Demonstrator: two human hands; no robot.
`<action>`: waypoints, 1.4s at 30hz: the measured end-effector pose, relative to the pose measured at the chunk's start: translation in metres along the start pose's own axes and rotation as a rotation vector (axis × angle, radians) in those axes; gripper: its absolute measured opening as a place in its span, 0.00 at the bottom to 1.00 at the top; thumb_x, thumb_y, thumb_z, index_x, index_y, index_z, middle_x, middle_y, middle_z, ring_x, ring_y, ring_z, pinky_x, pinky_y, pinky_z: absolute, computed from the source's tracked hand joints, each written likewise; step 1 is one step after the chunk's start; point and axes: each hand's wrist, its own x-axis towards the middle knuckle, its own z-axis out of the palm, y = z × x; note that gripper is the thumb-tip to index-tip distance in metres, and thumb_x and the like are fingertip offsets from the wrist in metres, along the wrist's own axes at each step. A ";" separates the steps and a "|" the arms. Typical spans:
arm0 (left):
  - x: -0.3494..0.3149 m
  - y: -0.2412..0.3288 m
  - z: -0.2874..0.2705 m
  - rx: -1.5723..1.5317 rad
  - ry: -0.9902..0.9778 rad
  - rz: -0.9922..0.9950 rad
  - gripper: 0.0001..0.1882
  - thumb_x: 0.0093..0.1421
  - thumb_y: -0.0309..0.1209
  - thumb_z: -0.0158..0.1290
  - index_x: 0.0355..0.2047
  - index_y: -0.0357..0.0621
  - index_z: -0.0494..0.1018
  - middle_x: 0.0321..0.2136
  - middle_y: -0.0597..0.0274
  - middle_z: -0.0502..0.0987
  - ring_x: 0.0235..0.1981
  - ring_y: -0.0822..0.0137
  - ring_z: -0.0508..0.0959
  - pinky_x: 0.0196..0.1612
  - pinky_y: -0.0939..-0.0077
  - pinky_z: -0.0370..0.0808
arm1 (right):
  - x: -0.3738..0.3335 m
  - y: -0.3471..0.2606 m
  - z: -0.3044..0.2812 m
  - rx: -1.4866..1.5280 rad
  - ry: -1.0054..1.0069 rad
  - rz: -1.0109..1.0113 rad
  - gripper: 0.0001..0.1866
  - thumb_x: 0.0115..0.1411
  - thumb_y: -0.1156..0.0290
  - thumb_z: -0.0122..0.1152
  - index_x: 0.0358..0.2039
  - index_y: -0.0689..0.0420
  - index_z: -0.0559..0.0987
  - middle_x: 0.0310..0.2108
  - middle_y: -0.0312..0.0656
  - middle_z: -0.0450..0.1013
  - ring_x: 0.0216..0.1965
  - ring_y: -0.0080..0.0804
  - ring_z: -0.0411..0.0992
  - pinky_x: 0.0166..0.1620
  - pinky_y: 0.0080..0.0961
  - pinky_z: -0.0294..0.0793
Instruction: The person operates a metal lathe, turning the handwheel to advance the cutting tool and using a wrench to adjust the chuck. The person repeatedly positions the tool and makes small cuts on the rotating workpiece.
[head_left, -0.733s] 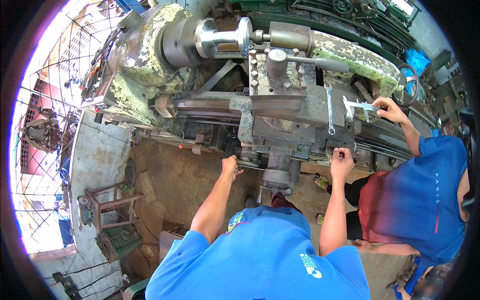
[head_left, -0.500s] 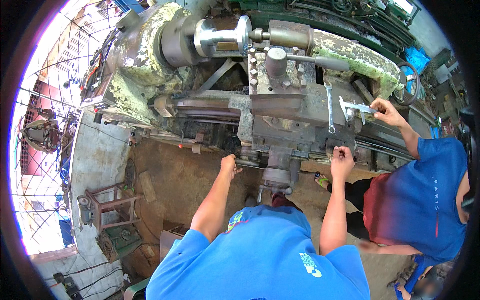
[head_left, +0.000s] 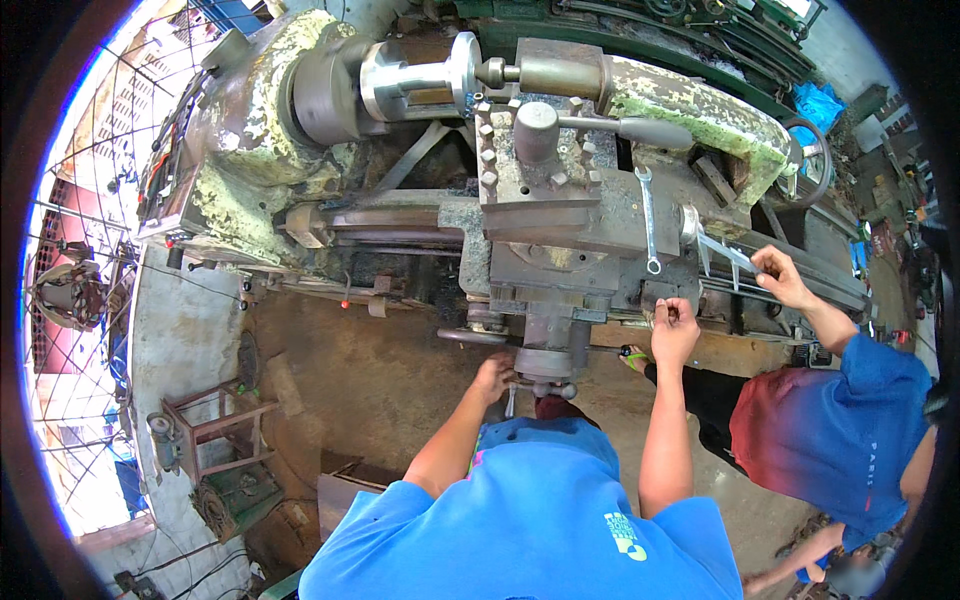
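Observation:
My left hand (head_left: pixel 490 378) is at the left end of the ball-ended crank handle (head_left: pixel 545 389) of a lathe's cross slide; its fingers are curled, but what they hold is hidden. Beyond it lies the carriage handwheel (head_left: pixel 470 337). My right hand (head_left: pixel 676 332) has its fingertips pinched together just below the end of the top slide (head_left: pixel 625 270); I cannot make out anything between them. A shiny spool-shaped metal workpiece (head_left: pixel 462 72) spans from the chuck (head_left: pixel 322 98) to the tailstock centre (head_left: pixel 495 72). The square tool post (head_left: pixel 505 185) stands in front of it, bearing a long clamping lever (head_left: pixel 650 131).
On the carriage lies a combination spanner (head_left: pixel 648 222), beside a dial (head_left: pixel 688 224). At right, a co-worker's hand (head_left: pixel 787 278) holds a vernier caliper (head_left: pixel 730 258) over the lathe bed. A wooden stand (head_left: pixel 215 425) and green machine part (head_left: pixel 238 500) occupy the left floor.
My left hand has moved right, from the carriage handwheel to the cross-slide crank. My right hand stays near the top slide. The co-worker's caliper has dropped lower and tilted.

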 end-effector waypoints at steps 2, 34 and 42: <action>0.008 -0.010 0.010 0.209 -0.216 0.025 0.26 0.56 0.42 0.47 0.55 0.51 0.68 0.52 0.60 0.73 0.54 0.58 0.71 0.55 0.54 0.67 | 0.000 -0.001 0.001 -0.006 -0.004 -0.026 0.07 0.55 0.73 0.65 0.25 0.61 0.75 0.18 0.31 0.70 0.20 0.13 0.63 0.25 0.17 0.64; 0.056 0.043 -0.125 1.396 0.391 0.331 0.24 0.59 0.43 0.48 0.52 0.42 0.72 0.50 0.48 0.75 0.54 0.50 0.73 0.55 0.63 0.72 | -0.003 0.003 -0.004 0.037 -0.012 -0.117 0.04 0.55 0.79 0.63 0.30 0.63 0.76 0.22 0.35 0.70 0.21 0.18 0.63 0.26 0.17 0.65; -0.023 0.081 -0.069 0.537 0.439 0.175 0.13 0.60 0.31 0.53 0.45 0.40 0.74 0.29 0.65 0.78 0.22 0.71 0.74 0.22 0.73 0.69 | 0.002 -0.049 0.011 0.047 0.100 -0.063 0.16 0.58 0.67 0.64 0.42 0.61 0.71 0.25 0.39 0.74 0.23 0.27 0.72 0.30 0.24 0.71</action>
